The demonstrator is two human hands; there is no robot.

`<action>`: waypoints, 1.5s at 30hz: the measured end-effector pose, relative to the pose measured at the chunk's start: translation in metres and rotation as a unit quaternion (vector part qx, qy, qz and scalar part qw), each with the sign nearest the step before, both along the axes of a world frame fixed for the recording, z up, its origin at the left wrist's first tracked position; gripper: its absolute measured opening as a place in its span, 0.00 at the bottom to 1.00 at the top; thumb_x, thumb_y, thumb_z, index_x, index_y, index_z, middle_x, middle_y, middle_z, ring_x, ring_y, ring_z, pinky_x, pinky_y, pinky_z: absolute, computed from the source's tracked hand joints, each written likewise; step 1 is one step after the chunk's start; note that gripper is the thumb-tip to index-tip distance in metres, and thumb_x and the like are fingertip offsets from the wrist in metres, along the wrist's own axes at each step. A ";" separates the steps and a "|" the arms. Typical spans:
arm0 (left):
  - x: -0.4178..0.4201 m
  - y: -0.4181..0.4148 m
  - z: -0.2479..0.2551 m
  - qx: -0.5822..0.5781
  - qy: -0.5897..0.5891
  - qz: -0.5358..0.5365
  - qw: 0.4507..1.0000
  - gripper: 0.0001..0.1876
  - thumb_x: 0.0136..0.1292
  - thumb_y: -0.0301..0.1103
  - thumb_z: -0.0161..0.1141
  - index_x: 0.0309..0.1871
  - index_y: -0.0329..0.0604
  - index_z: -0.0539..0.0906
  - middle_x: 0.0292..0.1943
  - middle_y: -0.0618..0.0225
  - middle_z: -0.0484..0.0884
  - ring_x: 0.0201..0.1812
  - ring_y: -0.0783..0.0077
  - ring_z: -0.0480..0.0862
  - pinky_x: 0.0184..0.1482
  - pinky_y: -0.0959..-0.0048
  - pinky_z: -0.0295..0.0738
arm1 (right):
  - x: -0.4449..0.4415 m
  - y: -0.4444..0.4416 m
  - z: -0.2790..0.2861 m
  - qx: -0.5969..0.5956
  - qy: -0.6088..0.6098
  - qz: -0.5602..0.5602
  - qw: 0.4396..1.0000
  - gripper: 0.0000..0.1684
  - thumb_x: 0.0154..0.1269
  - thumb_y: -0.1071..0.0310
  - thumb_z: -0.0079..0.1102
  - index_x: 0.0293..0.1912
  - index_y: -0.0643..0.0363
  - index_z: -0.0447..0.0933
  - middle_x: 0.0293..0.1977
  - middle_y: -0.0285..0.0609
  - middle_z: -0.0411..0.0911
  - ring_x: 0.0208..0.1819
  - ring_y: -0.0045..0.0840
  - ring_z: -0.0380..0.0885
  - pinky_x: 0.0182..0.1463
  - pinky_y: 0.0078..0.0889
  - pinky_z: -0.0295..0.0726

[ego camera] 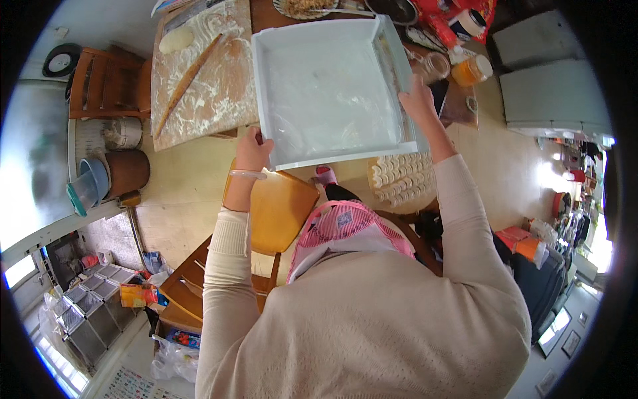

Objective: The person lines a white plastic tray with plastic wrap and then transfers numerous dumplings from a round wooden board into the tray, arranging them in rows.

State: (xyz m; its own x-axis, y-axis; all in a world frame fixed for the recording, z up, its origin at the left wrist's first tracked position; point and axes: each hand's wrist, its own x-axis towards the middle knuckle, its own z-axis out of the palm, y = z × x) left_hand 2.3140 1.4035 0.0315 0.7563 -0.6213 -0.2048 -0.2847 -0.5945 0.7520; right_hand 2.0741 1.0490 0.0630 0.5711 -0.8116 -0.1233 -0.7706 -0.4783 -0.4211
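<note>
Both my hands hold a pale plastic drawer-like bin (324, 90), its inside smeared with a whitish film. My left hand (253, 152), with a bangle at the wrist, grips the near left corner. At the right wall, my right hand (418, 99) has its fingers closed on the edge. Left of the bin lies a floured wooden board (224, 95), bearing a wooden rolling pin (187, 85) set diagonally and a lump of dough (176, 40). Below the bin's near right corner, rows of crescent-shaped dumplings (403, 177) rest on a round tray.
A plate of filling (306, 6) and a dark pan (394, 10) are behind the bin. Glass jar (434, 66) and orange-filled jar (471, 70) stand near my right hand. A wooden chair (276, 209) is close below my left hand; another chair (109, 82) stands left of the board.
</note>
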 end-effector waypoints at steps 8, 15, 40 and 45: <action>-0.071 0.094 0.063 -0.082 0.109 -0.010 0.991 0.15 0.56 0.22 0.63 0.46 0.37 0.74 0.36 0.65 0.80 0.41 0.73 0.81 0.43 0.73 0.76 | -0.083 0.108 0.071 -0.050 -0.100 -0.062 0.992 0.34 0.56 0.67 0.58 0.63 0.63 0.64 0.47 0.68 0.78 0.51 0.60 0.78 0.55 0.52 0.76; -0.152 0.127 0.132 -0.275 0.329 -0.024 0.903 0.26 0.57 0.13 0.59 0.59 0.41 0.70 0.52 0.66 0.76 0.54 0.71 0.76 0.58 0.70 0.72 | -0.192 0.180 0.151 -0.126 -0.177 -0.113 0.970 0.32 0.57 0.69 0.57 0.63 0.57 0.68 0.46 0.51 0.82 0.37 0.33 0.83 0.45 0.32 0.80; -0.590 -0.095 0.234 -0.161 0.459 -0.419 0.767 0.20 0.53 0.20 0.65 0.49 0.42 0.74 0.46 0.70 0.78 0.49 0.76 0.77 0.55 0.74 0.73 | -0.794 0.308 0.213 0.232 -0.544 -0.400 0.700 0.48 0.60 0.53 0.67 0.73 0.60 0.57 0.59 0.48 0.73 0.60 0.29 0.73 0.60 0.36 0.74; -0.724 -0.145 0.218 -0.084 0.469 -0.504 0.720 0.19 0.55 0.25 0.67 0.49 0.42 0.74 0.46 0.70 0.78 0.48 0.77 0.77 0.53 0.74 0.74 | -0.920 0.352 0.195 0.217 -0.572 -0.438 0.659 0.48 0.59 0.55 0.67 0.72 0.60 0.55 0.52 0.46 0.74 0.52 0.28 0.74 0.53 0.35 0.77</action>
